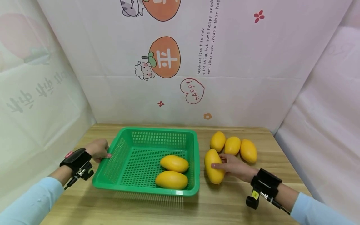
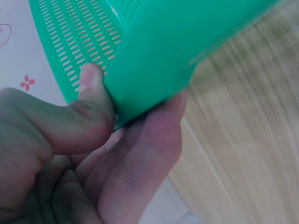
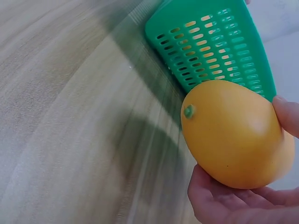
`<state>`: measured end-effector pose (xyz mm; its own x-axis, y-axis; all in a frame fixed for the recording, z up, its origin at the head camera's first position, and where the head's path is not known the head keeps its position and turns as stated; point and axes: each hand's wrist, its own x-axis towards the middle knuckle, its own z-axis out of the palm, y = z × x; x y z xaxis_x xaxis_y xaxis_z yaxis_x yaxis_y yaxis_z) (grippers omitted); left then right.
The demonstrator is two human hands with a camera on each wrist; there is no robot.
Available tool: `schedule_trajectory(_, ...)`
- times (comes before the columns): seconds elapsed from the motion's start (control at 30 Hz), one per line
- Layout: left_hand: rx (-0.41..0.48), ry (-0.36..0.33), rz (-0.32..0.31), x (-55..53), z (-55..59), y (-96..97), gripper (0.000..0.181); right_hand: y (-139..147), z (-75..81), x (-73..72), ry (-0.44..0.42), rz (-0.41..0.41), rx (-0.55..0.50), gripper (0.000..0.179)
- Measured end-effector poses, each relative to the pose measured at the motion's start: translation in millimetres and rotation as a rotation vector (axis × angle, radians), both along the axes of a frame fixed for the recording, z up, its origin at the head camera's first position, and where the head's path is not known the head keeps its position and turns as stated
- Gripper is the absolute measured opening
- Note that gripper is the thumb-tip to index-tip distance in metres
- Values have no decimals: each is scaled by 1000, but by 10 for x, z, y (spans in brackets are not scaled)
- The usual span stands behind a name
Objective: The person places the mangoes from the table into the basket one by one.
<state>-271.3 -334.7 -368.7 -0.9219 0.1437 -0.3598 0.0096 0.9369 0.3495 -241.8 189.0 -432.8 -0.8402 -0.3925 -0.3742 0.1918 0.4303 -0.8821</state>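
Note:
My left hand (image 1: 98,150) grips the left rim of a green plastic basket (image 1: 146,191), thumb over the inside and fingers beneath, as the left wrist view shows. Two yellow mangoes (image 1: 174,163) lie side by side in the basket's right half. To the right of the basket, my right hand (image 1: 234,166) holds another mango (image 1: 214,167) between thumb and fingers. In the right wrist view that mango (image 3: 233,135) shows a small green stem spot and overlaps the basket's slotted side wall (image 3: 210,46). The mango's shadow falls on the table below it.
Behind the right hand, three more yellow mangoes (image 1: 232,145) sit in a row on the wooden table (image 1: 225,206). A white printed cloth (image 1: 239,62) hangs at the table's back edge, with more white cloth on both sides.

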Motion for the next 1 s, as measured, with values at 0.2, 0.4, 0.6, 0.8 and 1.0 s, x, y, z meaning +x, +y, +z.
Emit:
schedule_trajectory(0.2,-3,-9,-5,-22,-4,-6,17,-2,80,6,-3,23,-18,86)
schedule_trajectory(0.4,-13,-1,-11,-15,-8,-16,16,-27,173,-26,1,25,-26,88)
schedule_trajectory(0.6,-5,-4,-11,10,18,0,16,-29,249,-44,20,26,-32,83)
schedule_trajectory(0.8,2,-6,-14,15,34,10,16,-15,353,-54,45,62,-22,72)
schedule_trajectory(1.0,-2,3,-14,19,28,12,18,-23,433,-71,40,86,-49,72)
